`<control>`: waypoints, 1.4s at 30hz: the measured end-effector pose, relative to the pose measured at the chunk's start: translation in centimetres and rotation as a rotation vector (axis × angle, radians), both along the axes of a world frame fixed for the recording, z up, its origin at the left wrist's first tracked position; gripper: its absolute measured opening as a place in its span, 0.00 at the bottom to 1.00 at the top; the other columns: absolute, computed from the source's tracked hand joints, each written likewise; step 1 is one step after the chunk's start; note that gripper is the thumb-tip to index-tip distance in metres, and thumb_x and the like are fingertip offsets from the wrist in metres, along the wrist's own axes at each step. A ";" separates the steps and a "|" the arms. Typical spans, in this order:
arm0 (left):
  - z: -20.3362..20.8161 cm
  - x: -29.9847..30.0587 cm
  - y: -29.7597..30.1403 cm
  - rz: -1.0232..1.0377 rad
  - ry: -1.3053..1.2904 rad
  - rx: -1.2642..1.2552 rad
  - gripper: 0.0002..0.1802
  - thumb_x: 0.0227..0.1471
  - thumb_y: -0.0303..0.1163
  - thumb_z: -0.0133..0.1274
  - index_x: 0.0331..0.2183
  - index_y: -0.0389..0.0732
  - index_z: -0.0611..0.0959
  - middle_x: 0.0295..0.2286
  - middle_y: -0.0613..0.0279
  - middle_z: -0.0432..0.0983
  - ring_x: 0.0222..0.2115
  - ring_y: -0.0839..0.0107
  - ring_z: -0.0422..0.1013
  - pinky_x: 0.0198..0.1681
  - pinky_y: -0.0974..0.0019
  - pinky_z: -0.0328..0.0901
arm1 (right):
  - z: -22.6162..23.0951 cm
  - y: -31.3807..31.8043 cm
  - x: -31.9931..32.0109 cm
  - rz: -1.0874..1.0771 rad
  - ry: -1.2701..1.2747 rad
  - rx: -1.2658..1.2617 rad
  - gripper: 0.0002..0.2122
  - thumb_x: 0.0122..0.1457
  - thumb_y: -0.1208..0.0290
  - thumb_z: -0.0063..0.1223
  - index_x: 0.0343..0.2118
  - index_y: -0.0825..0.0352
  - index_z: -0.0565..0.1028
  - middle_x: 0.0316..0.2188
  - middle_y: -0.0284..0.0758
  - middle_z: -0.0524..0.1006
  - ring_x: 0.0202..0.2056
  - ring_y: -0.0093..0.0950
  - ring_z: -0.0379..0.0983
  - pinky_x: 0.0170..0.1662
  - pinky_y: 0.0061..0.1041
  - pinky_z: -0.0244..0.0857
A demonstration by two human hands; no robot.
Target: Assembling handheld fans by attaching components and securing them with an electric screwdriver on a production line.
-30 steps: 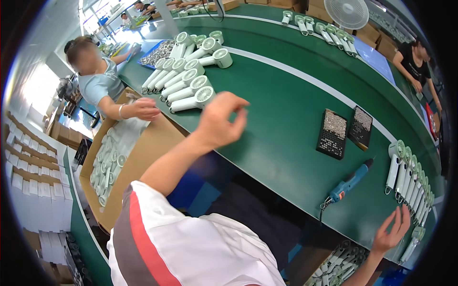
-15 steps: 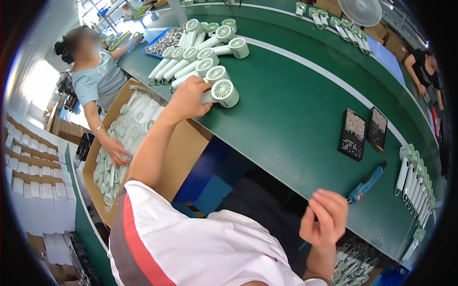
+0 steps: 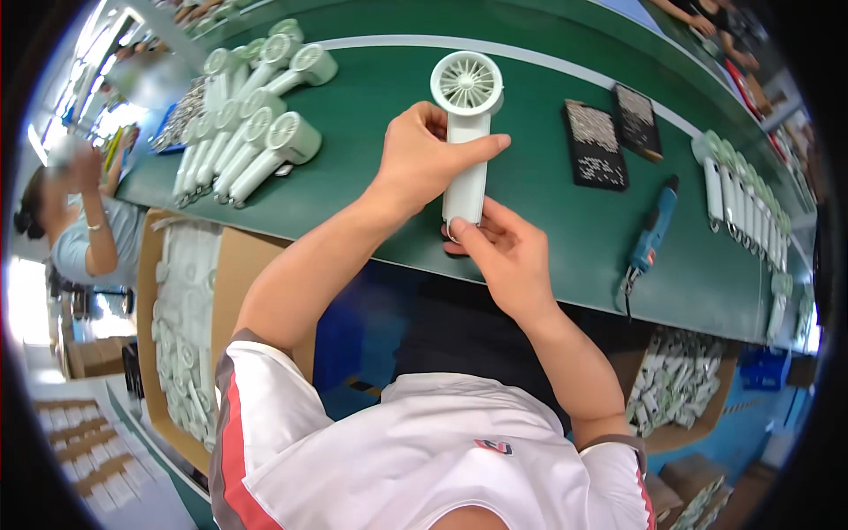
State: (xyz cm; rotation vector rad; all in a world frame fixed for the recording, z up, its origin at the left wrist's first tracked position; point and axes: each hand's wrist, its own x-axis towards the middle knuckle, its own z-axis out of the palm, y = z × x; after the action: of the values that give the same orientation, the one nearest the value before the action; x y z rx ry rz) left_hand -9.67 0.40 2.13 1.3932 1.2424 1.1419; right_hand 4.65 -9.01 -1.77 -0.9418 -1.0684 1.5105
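Observation:
A white handheld fan (image 3: 466,146) with a round grille is held up over the near part of the green table, grille end away from me. My left hand (image 3: 420,155) wraps its upper handle, thumb lying across the front. At the handle's lower end, by a small loop, my right hand (image 3: 508,252) grips with thumb and fingers. To the left lies a group of similar handheld fans (image 3: 256,163), handles toward me. On the right are a blue electric screwdriver (image 3: 654,225) and two black trays of small screws (image 3: 594,146), (image 3: 638,124).
A row of fans (image 3: 738,190) lines the table's right side. Left of me stands a cardboard box (image 3: 231,265) of fans; another box of parts (image 3: 680,380) is below right. A blue tray of metal parts (image 3: 181,115) sits far left, near a seated person (image 3: 93,221).
My left hand has brought one fan from the left group to the middle. My right hand has moved in and taken its lower end. The view has turned right.

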 end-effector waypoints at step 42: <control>-1.7 7.6 5.5 -0.507 -0.151 -0.547 0.23 0.57 0.35 0.64 0.42 0.20 0.80 0.34 0.42 0.82 0.31 0.59 0.83 0.32 0.63 0.82 | 4.1 4.9 28.8 -0.273 -1.148 1.041 0.22 0.55 0.83 0.57 0.55 0.72 0.70 0.45 0.41 0.75 0.54 0.41 0.73 0.62 0.45 0.66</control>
State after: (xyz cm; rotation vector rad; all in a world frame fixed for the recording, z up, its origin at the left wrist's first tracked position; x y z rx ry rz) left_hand -2.08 5.92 0.47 1.0869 0.9214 0.4940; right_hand 33.42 -4.07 2.38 -1.0577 -2.0866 -0.0744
